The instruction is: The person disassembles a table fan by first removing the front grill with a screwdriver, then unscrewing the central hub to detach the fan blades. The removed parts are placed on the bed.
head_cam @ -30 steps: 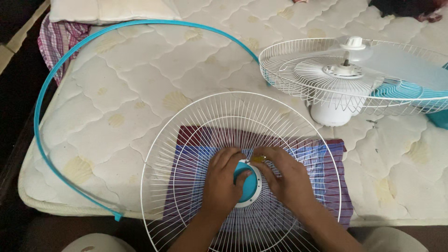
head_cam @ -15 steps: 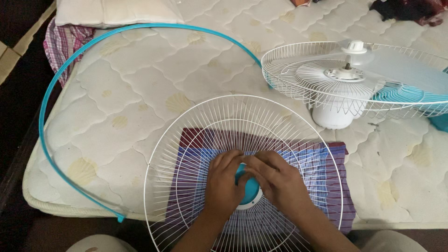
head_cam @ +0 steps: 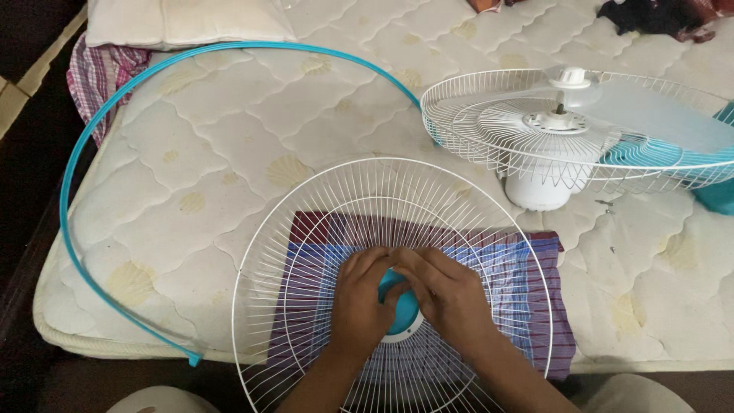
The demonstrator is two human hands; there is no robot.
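Working: a person is bending over a white wire fan guard [head_cam: 336,206] lying flat on a striped cloth [head_cam: 535,283] atop a quilted mattress [head_cam: 229,130].
Hands: the left hand [head_cam: 359,302] and right hand [head_cam: 447,294] are pressing together on the teal centre cap [head_cam: 401,310], fingers curled over it; whether they are pinching anything small I cannot tell.
Handling: the guard is looking light and springy, its thin wires likely bending easily; the stiffer hub ring and outer rim seem the safer holds.
Room: the teal rim band [head_cam: 76,160] is curving round to the left, the fan body with rear guard [head_cam: 558,130] is sitting near on the right, and the mattress edge is running just under the guard's near side.
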